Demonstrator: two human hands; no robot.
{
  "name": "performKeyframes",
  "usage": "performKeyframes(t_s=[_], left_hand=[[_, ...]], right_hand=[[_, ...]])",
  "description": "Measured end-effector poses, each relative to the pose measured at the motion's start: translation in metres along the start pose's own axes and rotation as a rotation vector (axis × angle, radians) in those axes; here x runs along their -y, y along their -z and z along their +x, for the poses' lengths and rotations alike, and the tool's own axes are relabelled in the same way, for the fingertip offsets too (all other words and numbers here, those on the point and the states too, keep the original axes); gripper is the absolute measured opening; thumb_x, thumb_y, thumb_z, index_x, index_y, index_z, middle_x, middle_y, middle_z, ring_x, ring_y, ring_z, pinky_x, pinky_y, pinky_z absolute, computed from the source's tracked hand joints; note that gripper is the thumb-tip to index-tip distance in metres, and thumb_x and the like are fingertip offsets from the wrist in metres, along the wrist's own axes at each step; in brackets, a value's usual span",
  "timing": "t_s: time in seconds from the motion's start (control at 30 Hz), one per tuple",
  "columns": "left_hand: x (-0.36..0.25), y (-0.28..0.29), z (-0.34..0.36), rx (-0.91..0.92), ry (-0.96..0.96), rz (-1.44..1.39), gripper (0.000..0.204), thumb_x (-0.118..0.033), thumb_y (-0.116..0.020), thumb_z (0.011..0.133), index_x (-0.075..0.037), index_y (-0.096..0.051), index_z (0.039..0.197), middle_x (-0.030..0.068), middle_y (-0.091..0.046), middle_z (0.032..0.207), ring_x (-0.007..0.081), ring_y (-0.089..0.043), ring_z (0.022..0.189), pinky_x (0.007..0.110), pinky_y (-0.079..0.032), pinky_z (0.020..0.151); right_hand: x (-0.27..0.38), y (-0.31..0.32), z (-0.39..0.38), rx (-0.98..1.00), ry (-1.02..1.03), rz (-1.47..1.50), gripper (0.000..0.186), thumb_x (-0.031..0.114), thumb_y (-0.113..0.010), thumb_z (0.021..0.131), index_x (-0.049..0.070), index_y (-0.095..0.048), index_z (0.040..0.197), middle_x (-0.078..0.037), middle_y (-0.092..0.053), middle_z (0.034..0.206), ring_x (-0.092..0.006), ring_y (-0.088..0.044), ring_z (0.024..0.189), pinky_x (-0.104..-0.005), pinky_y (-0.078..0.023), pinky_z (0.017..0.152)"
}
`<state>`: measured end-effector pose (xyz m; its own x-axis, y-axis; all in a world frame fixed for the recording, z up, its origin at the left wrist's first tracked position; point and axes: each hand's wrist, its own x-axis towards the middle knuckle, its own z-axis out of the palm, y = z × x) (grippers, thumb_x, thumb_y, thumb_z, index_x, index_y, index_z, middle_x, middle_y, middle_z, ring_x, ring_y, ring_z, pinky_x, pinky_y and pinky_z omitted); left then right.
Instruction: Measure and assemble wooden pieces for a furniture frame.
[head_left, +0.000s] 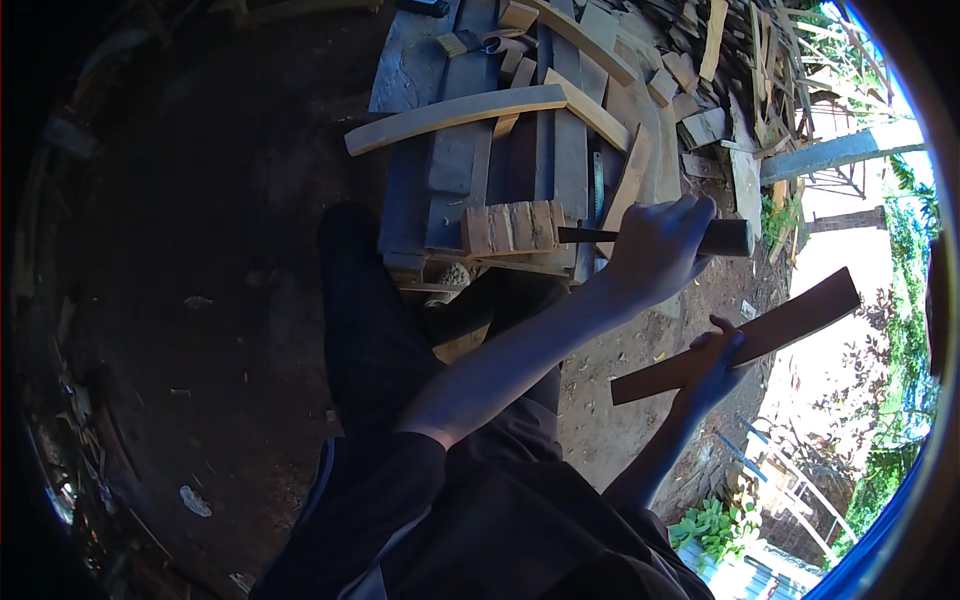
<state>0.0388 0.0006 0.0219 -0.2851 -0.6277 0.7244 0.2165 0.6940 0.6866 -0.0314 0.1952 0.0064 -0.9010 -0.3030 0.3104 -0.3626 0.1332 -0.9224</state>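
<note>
My left hand (655,250) is closed around a tool with a round handle (728,238). Its dark metal blade (585,235) points left and touches the end of a ribbed wooden block (510,228). The block rests on the near edge of a bench made of planks (455,165). Lower and to the right, my right hand (708,368) grips a long flat wooden slat (790,318), which is held in the air and slants up to the right. My dark-trousered leg (360,320) stretches toward the bench.
A curved pale slat (450,115) lies across the bench, with other planks and offcuts around it. A heap of scrap wood (700,90) sits behind on the right. Bare dark earth (200,300) lies to the left. On the right are a fence and green plants (710,525).
</note>
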Motion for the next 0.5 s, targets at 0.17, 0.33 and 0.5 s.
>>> performKeyframes(t_s=[0.17, 0.33, 0.5], left_hand=[[0.006, -0.004, -0.002, 0.008, 0.003, 0.008, 0.037, -0.013, -0.08, 0.069, -0.007, -0.051, 0.092, 0.0094, -0.06, 0.072, 0.03, -0.065, 0.061, 0.04, -0.05, 0.054], [0.008, -0.008, 0.0, 0.05, 0.022, 0.05, 0.039, -0.013, -0.08, 0.069, -0.005, -0.051, 0.094, 0.0101, -0.061, 0.073, 0.0297, -0.065, 0.062, 0.04, -0.051, 0.056], [0.015, -0.014, 0.001, 0.077, 0.005, 0.06, 0.041, -0.014, -0.08, 0.071, -0.004, -0.05, 0.096, 0.011, -0.062, 0.075, 0.0305, -0.066, 0.062, 0.04, -0.052, 0.055]], right_hand=[[0.0, -0.016, -0.001, -0.037, 0.083, -0.002, 0.043, 0.036, -0.054, 0.1, -0.002, -0.048, 0.12, -0.018, -0.066, 0.109, -0.0131, -0.063, 0.071, -0.0246, -0.052, 0.057], [0.0, -0.017, -0.001, -0.046, 0.047, 0.037, 0.049, 0.035, -0.054, 0.1, -0.005, -0.043, 0.126, -0.021, -0.064, 0.11, -0.0176, -0.065, 0.074, -0.0268, -0.053, 0.059], [-0.004, -0.011, -0.004, -0.026, -0.016, 0.061, 0.051, 0.037, -0.054, 0.1, -0.005, -0.045, 0.127, -0.016, -0.065, 0.096, -0.0157, -0.062, 0.066, -0.0264, -0.05, 0.054]])
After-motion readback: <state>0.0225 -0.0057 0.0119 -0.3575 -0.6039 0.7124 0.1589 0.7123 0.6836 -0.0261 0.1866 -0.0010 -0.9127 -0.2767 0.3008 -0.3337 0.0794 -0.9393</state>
